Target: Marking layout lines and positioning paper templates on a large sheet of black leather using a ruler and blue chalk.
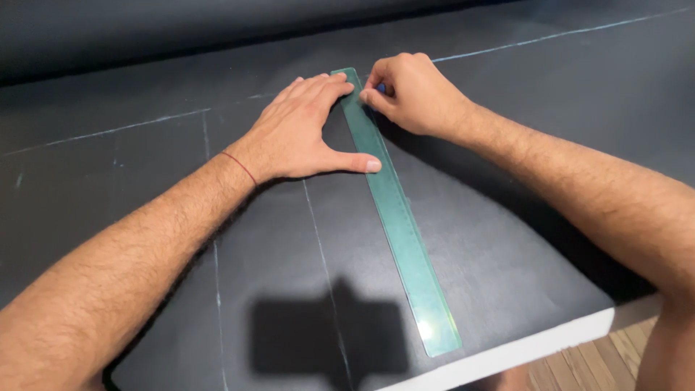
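Pressing: left hand (300,134) on green ruler (394,210) | right hand (409,93) pinching at its edge

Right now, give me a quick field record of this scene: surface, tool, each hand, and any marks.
surface: black fabric spread flat over a white-edged table
tool: long translucent green ruler, lying flat, running away from the viewer
left hand: left hand pressed flat, fingertips and thumb on the ruler's left edge
right hand: right hand pinched closed at the ruler's far right edge; what it pinches is hidden
marks: thin white chalk lines on the fabric
floor: wood floor, lower right
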